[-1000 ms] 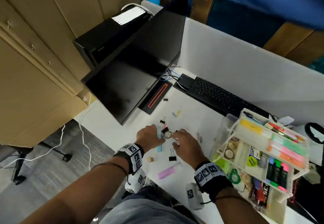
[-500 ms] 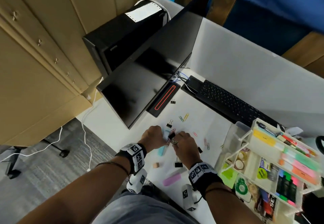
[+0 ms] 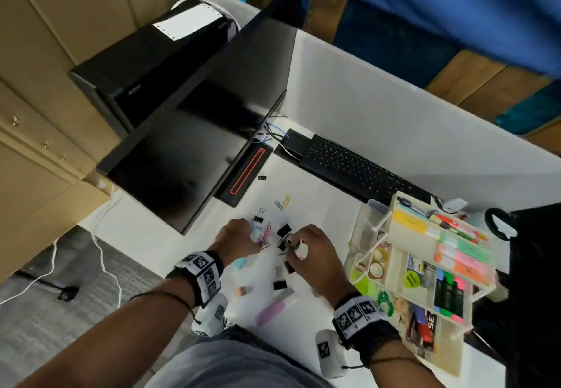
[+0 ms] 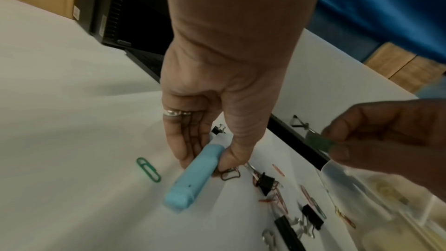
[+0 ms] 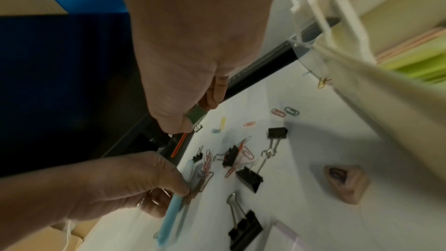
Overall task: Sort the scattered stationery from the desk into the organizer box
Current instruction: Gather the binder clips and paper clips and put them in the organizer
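Observation:
My left hand (image 3: 239, 239) pinches a light blue bar-shaped stationery piece (image 4: 193, 177) between thumb and fingers, low over the white desk (image 4: 60, 121); its thumb also touches brown paper clips (image 4: 228, 173). My right hand (image 3: 299, 245) is just to its right and pinches a small green clip (image 5: 196, 114) above the desk. Black binder clips (image 5: 249, 177) and coloured paper clips (image 3: 285, 201) lie scattered around both hands. A pink bar (image 3: 273, 308) and a small brown eraser (image 3: 242, 291) lie nearer me. The tiered organizer box (image 3: 403, 236), filled with sticky notes, markers and tape, stands at the right.
A black monitor (image 3: 197, 145) overhangs the desk's left side, with a computer tower (image 3: 145, 63) behind it. A black keyboard (image 3: 358, 172) lies along the white partition. A black bag (image 3: 534, 281) sits right of the organizer. The desk's front edge is close to my body.
My right hand has come up off the desk with the small green clip pinched in it. My left hand has stayed on the blue bar. The head view has shifted.

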### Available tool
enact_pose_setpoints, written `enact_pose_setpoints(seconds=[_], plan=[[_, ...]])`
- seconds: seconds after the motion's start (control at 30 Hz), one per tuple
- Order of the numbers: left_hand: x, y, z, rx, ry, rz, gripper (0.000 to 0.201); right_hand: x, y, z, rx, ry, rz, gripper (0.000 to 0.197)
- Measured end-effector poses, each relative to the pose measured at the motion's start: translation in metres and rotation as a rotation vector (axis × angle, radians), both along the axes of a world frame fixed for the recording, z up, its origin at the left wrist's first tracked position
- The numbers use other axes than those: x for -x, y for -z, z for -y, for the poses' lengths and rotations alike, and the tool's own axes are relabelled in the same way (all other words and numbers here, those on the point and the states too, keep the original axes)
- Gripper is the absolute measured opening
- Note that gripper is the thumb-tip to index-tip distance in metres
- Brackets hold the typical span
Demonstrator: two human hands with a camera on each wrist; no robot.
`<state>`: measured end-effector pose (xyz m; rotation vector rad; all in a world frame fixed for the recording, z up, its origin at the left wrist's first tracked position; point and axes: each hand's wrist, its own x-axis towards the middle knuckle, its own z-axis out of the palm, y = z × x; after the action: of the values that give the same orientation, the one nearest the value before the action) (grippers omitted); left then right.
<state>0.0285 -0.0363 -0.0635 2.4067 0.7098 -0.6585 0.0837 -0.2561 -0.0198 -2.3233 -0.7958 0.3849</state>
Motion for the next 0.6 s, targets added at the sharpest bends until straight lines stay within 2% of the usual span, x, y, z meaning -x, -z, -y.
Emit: enact_pose_setpoints(seconds=[0.07,0.17,0.27,0.37,0.47,0.6], plan=[[0.001,-0.003,-0.001,0.046,-0.031,0.003,0.037,-0.001,-0.003,0.011,-0.041,-0.005,-0.008,0.017],[-0.001,-0.004,0.0,0.089,-0.101,-0.024,0.043,0.0,-0.008,0.016,-0.037,-0.004,-0.021,0.026],[0.0,-0.011,0.004,0.129,-0.099,-0.032,0.03,0.002,-0.009,0.016,0.016,-0.013,-0.028,0.035],[0.0,-0.017,0.01,0.158,-0.089,-0.02,0.027,0.002,-0.007,0.015,0.063,-0.029,-0.027,0.03],[-0.001,-0.022,0.014,0.162,-0.067,-0.007,0.036,0.004,-0.006,0.019,0.057,-0.052,-0.012,0.029],[-0.002,-0.03,0.017,0.18,0.028,0.026,0.014,0.001,-0.01,0.025,0.011,-0.057,0.02,0.022]])
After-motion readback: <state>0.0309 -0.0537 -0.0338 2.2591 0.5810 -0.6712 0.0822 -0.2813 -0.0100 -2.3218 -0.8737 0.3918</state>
